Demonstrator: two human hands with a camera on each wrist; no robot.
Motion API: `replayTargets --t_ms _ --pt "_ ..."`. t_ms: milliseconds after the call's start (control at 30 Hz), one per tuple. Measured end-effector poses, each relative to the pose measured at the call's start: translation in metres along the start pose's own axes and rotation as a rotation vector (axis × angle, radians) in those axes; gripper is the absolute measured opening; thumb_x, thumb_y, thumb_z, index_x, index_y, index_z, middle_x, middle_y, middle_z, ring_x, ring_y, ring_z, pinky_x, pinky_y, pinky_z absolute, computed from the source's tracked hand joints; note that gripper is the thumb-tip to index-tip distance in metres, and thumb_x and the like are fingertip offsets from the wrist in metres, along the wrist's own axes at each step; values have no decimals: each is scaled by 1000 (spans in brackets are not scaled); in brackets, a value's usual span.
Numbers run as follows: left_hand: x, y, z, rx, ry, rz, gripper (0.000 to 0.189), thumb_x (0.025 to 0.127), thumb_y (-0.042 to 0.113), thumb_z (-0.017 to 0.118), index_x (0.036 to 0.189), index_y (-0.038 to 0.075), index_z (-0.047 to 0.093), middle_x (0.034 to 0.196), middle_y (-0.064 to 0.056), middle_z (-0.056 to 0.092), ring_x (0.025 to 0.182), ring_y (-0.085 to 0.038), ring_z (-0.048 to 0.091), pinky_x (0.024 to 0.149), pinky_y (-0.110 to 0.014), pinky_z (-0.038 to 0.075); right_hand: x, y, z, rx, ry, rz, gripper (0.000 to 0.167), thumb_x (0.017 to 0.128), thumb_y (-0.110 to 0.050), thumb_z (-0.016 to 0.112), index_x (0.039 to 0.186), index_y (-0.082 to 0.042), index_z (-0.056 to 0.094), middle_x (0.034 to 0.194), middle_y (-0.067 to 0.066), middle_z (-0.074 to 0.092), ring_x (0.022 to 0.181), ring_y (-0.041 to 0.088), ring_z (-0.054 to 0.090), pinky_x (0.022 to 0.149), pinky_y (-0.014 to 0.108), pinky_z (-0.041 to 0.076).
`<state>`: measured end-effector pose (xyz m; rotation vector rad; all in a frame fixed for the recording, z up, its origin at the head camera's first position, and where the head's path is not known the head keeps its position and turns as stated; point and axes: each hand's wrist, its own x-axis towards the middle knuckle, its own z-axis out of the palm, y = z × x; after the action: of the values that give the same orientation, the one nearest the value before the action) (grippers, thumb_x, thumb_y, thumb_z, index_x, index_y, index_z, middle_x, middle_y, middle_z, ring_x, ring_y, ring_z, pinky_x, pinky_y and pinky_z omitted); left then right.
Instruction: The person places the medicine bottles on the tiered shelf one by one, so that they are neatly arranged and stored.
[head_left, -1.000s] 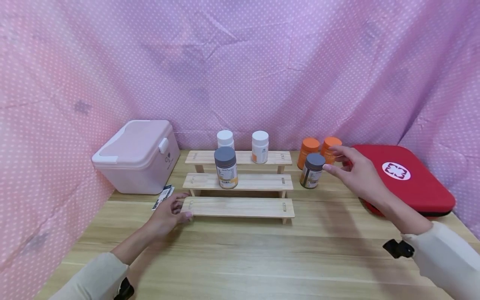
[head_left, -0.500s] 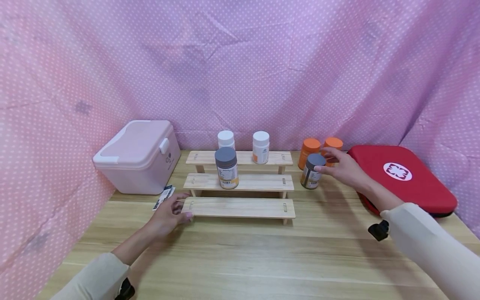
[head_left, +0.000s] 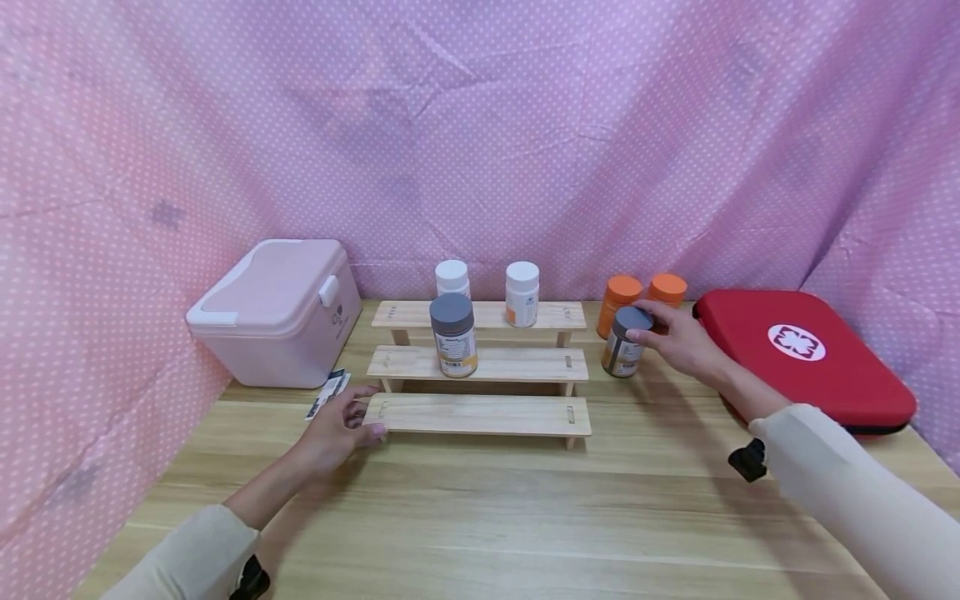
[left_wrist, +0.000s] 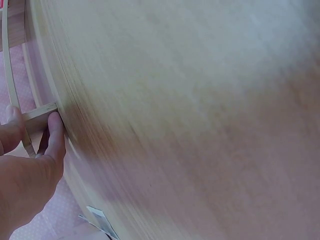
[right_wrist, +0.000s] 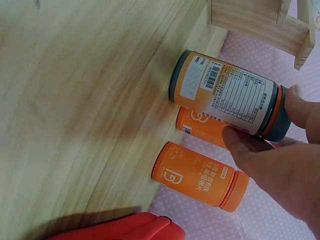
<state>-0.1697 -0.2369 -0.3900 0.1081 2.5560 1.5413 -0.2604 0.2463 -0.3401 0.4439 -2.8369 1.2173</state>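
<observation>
My left hand (head_left: 333,429) holds the left end of the lowest step of a three-tier wooden rack (head_left: 480,414). In the left wrist view, thumb and fingers pinch its edge by the leg. At the right, my right hand (head_left: 686,340) grips a grey-capped supplement bottle (head_left: 624,342) by its lid; the bottle stands upright on the table. The right wrist view shows the thumb at the grey lid (right_wrist: 280,120) and a finger along its side. A similar grey-capped bottle (head_left: 454,337) stands on the middle step, and two white bottles (head_left: 522,296) on the top step.
Two orange bottles (head_left: 618,304) stand right behind the gripped bottle. A red first-aid case (head_left: 840,375) lies at the right, near my right forearm. A pink lidded box (head_left: 277,317) stands at the left, with a small printed card (head_left: 327,392) beside it.
My right hand has moved left to the grey-capped bottle, and its fingers have closed around the lid. The left hand stays on the rack.
</observation>
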Motion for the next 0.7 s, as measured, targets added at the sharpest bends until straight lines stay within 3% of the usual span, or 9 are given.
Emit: replayTargets --t_ms 233,433,567,700 --pt "0 0 0 8 0 1 62 86 3 70 139 -4 37 101 -14 64 81 -19 60 62 -23 47 1 3 0 0 -4 -13 55 95 -18 62 140 5 40 128 28 50 111 40 51 94 53 43" --pt "0 1 1 -5 1 -4 61 86 2 69 138 -4 37 107 -17 64 86 -20 63 71 -23 52 1 3 -1 -10 6 -12 54 95 -17 62 139 5 41 127 28 51 111 39 52 93 51 45" --pt "0 1 0 3 7 -10 62 86 3 70 138 -3 38 104 -15 65 83 -19 60 65 -23 49 -3 1 -5 -37 28 -41 48 94 -15 63 136 3 47 121 25 55 104 36 54 84 28 49" --pt "0 2 0 7 7 -10 62 86 4 70 138 -3 38 100 -13 65 81 -18 59 60 -23 45 -11 -6 -14 -51 40 -60 47 94 -17 64 135 0 49 118 23 57 102 34 54 74 10 42"
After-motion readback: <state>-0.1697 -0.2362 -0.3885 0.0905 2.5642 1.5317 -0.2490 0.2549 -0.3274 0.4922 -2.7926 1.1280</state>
